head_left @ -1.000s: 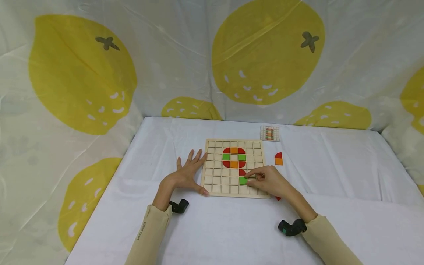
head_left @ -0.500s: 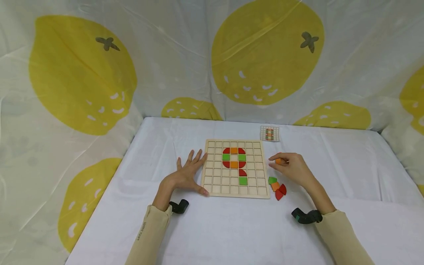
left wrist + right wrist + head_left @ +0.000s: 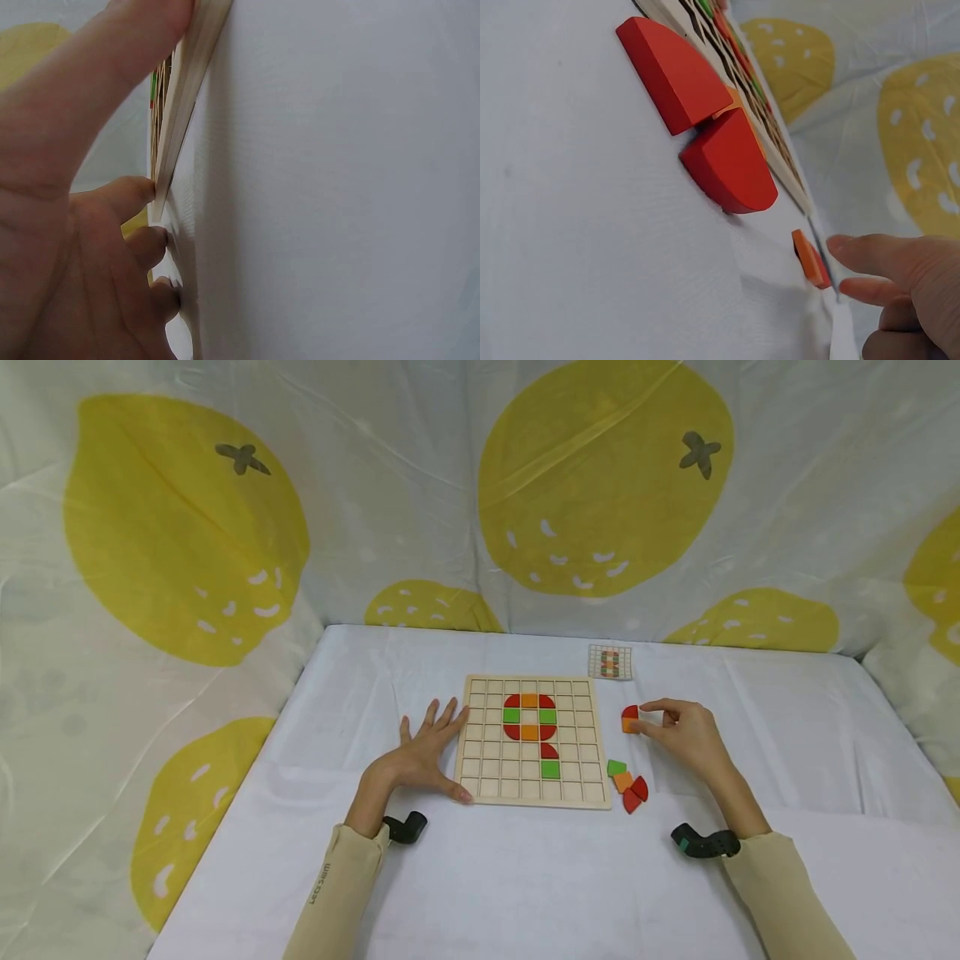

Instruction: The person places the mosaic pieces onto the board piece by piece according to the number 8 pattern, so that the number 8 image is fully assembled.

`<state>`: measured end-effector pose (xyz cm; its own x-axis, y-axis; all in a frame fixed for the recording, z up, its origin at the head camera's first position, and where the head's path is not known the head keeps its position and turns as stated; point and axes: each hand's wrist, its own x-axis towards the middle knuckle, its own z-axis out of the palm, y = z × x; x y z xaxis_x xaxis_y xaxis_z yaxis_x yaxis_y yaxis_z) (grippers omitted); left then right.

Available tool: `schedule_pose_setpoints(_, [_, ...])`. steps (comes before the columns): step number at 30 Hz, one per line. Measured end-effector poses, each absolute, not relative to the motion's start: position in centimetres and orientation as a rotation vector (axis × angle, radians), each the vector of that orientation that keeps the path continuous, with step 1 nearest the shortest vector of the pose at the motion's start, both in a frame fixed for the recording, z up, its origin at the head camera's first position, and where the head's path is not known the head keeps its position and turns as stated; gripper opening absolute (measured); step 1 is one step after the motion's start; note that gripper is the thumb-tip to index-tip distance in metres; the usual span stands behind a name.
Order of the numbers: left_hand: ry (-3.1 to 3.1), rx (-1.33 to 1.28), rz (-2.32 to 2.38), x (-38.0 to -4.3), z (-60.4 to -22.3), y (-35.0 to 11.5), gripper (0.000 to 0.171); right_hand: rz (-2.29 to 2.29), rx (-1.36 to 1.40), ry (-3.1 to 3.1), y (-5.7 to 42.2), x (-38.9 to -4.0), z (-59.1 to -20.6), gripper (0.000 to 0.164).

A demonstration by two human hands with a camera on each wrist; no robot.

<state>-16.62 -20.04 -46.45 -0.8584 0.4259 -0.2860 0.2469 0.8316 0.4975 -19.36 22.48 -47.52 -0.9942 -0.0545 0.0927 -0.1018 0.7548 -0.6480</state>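
Note:
A wooden grid board point(image 3: 491, 768) holds a ring of red rounded, orange square and green square pieces. Below that ring sit one red quarter-round piece point(image 3: 549, 751) and one green square point(image 3: 551, 769). My left hand point(image 3: 423, 756) spreads its fingers along the board's left side, thumb at the near corner; the left wrist view shows the thumb against the board's edge point(image 3: 191, 82). Right of the board, my right hand point(image 3: 690, 739) has thumb and index finger apart at a loose red quarter-round piece point(image 3: 630, 712) and an orange square point(image 3: 627, 726) lying together.
Several loose pieces lie beside the board's lower right: a green piece point(image 3: 617, 767), an orange piece point(image 3: 623, 782) and two red quarter-rounds point(image 3: 731, 161). A small pattern card point(image 3: 611, 662) lies behind the board's right corner. White cloth point(image 3: 510, 877) covers the table; a lemon-print curtain hangs behind.
My right hand has left the green square on the board and moved right to the loose red and orange pieces, shifting slightly farther right in the last half second. The left hand has stayed put.

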Motion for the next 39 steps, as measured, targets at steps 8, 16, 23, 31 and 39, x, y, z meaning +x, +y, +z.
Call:
schedule_pose_setpoints(8, [2.626,0.503,0.627,-16.7,-46.6,-20.1,0.141,1.110,0.076,-2.949,22.3,-19.4,-47.9,0.047])
schedule_pose_setpoints(16, [2.625,0.498,0.628,-16.7,-46.5,-20.1,0.142,1.105,0.044,-2.989,21.4,-19.3,-48.2,0.048])
schedule_pose_setpoints(23, [2.621,0.497,0.636,-16.7,-46.4,-20.1,0.142,1.053,0.080,-3.006,21.2,-19.3,-48.1,0.041])
schedule_pose_setpoints(31, [2.624,0.500,0.632,-16.6,-46.4,-20.0,0.142,1.064,0.134,-3.060,22.1,-19.6,-48.0,0.039])
schedule_pose_setpoints(39, [2.626,0.504,0.638,-16.6,-46.4,-20.0,0.142,1.077,0.297,-3.051,22.9,-19.7,-48.0,0.032])
